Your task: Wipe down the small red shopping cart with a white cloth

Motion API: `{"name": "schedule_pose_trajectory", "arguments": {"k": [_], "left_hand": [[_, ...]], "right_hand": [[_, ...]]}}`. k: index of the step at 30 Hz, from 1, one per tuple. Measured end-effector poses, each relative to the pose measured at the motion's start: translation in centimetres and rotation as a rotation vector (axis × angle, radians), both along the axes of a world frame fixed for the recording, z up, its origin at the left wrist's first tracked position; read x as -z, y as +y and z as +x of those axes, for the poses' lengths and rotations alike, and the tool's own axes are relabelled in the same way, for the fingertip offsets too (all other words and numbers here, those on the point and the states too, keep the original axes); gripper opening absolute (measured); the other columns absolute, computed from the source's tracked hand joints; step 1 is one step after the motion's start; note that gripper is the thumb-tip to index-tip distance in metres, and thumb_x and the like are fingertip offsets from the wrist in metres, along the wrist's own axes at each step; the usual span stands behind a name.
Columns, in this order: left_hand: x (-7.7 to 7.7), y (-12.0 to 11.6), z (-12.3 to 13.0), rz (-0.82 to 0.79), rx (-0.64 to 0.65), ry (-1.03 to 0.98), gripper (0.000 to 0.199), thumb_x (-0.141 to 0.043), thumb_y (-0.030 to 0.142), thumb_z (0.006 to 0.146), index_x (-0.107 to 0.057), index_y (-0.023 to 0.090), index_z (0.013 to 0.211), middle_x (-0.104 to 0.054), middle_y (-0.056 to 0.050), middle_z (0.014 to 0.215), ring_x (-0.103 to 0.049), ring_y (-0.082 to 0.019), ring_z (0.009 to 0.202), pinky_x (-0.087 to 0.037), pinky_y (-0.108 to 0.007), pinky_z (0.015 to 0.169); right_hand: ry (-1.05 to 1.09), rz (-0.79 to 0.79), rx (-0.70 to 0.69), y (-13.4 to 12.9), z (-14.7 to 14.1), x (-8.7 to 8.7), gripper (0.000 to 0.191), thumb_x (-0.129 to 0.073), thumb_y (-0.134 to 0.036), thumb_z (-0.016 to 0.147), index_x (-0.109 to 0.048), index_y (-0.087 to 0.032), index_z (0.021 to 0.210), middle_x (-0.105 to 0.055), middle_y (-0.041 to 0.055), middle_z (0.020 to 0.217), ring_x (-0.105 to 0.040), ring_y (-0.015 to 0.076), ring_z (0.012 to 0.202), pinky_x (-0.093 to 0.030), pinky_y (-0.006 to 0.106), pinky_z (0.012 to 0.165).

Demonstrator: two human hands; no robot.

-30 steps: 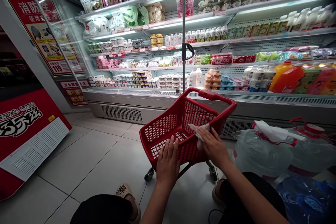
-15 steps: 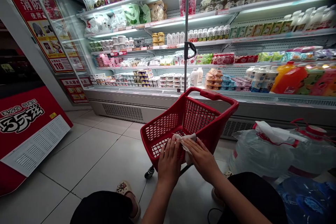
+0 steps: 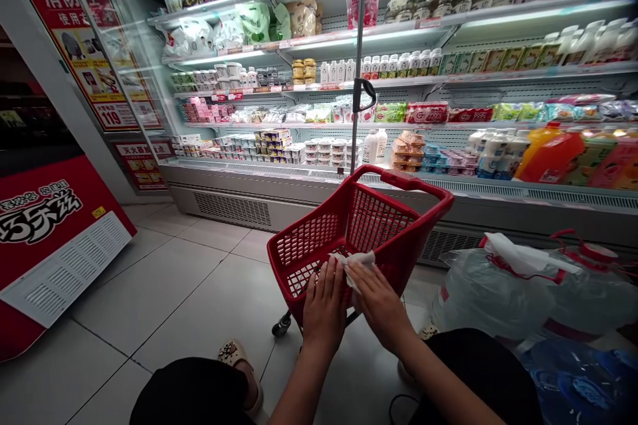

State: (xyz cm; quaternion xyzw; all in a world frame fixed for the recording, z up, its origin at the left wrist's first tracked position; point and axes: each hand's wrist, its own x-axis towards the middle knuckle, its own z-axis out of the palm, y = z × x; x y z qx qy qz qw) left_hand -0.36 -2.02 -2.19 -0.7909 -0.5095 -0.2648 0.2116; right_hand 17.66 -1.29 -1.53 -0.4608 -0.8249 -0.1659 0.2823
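A red plastic basket cart (image 3: 312, 229) stands on the floor between my legs and the fridge. On its near rim lies a white cloth or tissue (image 3: 366, 257). My right hand (image 3: 379, 299) presses on the cloth against the rim, its fingers stretched out and close together. Beside it on the left, my left hand (image 3: 323, 302) rests with extended fingers over the near rim, its fingertips at the cloth's left end. Both palms are hidden from view. The inside of the basket shows only its grid walls and floor.
Behind the cart runs an open-front fridge (image 3: 279, 176) with stocked shelves and a thin post with a black handle. Large water bottles (image 3: 493, 285) stand at the right. A red freezer (image 3: 54, 212) is at the left. My knees flank the cart.
My right hand and the cloth have shifted very slightly on the rim. The view has turned a little, and the cart stands almost unchanged.
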Motion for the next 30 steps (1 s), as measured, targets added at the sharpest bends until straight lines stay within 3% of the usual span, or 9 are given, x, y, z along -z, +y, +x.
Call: {"name": "schedule_pose_trajectory", "arguments": {"k": [4,9,11,14,18,22,26,30], "left_hand": [[-0.3,-0.2,-0.8,0.018,0.008,0.019,0.081,-0.053,0.027,0.098,-0.014,0.023,0.168,-0.032,-0.006,0.170,-0.031,-0.024,0.156,-0.034,-0.042,0.124],[-0.3,-0.3,-0.7,0.007,-0.003,0.035,0.083,-0.057,0.027,0.097,-0.014,0.022,0.168,-0.029,-0.006,0.172,-0.031,-0.024,0.156,-0.033,-0.040,0.124],[-0.1,-0.2,-0.3,0.015,-0.002,0.015,0.084,-0.056,0.025,0.096,-0.013,0.022,0.168,-0.028,-0.006,0.172,-0.031,-0.024,0.156,-0.032,-0.041,0.125],[0.2,-0.1,0.1,-0.002,-0.002,-0.005,0.084,-0.056,0.027,0.096,-0.013,0.021,0.168,-0.026,-0.008,0.173,-0.030,-0.025,0.157,-0.029,-0.044,0.126],[0.0,-0.2,0.2,-0.020,-0.009,0.003,0.081,-0.055,0.033,0.098,-0.016,0.018,0.168,-0.028,-0.010,0.172,-0.029,-0.026,0.157,-0.029,-0.046,0.126],[-0.2,-0.4,-0.4,-0.017,0.000,0.019,0.077,-0.053,0.029,0.099,-0.019,0.020,0.168,-0.029,-0.009,0.171,-0.030,-0.025,0.157,-0.031,-0.044,0.126],[-0.7,-0.8,-2.2,-0.032,0.054,0.048,0.077,-0.054,0.024,0.099,-0.019,0.021,0.168,-0.028,-0.008,0.172,-0.032,-0.024,0.156,-0.033,-0.041,0.126],[-1.3,-1.6,-4.4,-0.026,0.013,0.012,0.077,-0.055,0.019,0.099,-0.021,0.032,0.167,-0.023,-0.006,0.174,-0.031,-0.028,0.157,-0.038,-0.047,0.124]], "right_hand": [[-0.033,0.001,-0.037,0.0,1.0,-0.6,0.064,-0.036,-0.018,0.104,-0.025,-0.027,0.166,-0.044,0.0019,0.163,-0.045,0.0184,0.148,-0.027,0.045,0.128],[0.006,0.074,0.141,2.6,7.1,-2.1,0.060,-0.033,-0.020,0.107,-0.024,-0.029,0.166,-0.047,0.0019,0.161,-0.048,0.0198,0.146,-0.026,0.047,0.127],[0.024,0.089,0.195,3.2,8.1,-2.1,0.059,-0.032,-0.022,0.108,-0.026,-0.027,0.166,-0.049,0.0031,0.160,-0.048,0.0211,0.147,-0.028,0.048,0.126],[0.046,0.084,0.180,3.0,6.6,-1.3,0.058,-0.032,-0.023,0.108,-0.028,-0.023,0.165,-0.052,0.0051,0.158,-0.047,0.0221,0.147,-0.034,0.048,0.123],[0.035,0.018,0.057,1.0,1.6,0.0,0.060,-0.035,-0.021,0.107,-0.027,-0.023,0.166,-0.047,0.0048,0.162,-0.042,0.0219,0.150,-0.037,0.047,0.123],[-0.022,-0.016,-0.033,-0.5,-0.3,-0.1,0.064,-0.038,-0.018,0.104,-0.024,-0.025,0.166,-0.042,0.0032,0.164,-0.040,0.0198,0.151,-0.032,0.046,0.126],[-0.051,0.021,-0.002,0.8,3.6,-1.2,0.067,-0.036,-0.012,0.102,-0.025,-0.027,0.166,-0.044,0.0023,0.163,-0.044,0.0173,0.149,-0.023,0.046,0.129],[-0.004,0.075,0.110,3.1,7.9,-1.8,0.062,-0.035,-0.015,0.104,-0.029,-0.027,0.165,-0.048,0.0034,0.160,-0.048,0.0197,0.146,-0.025,0.048,0.128]]}}
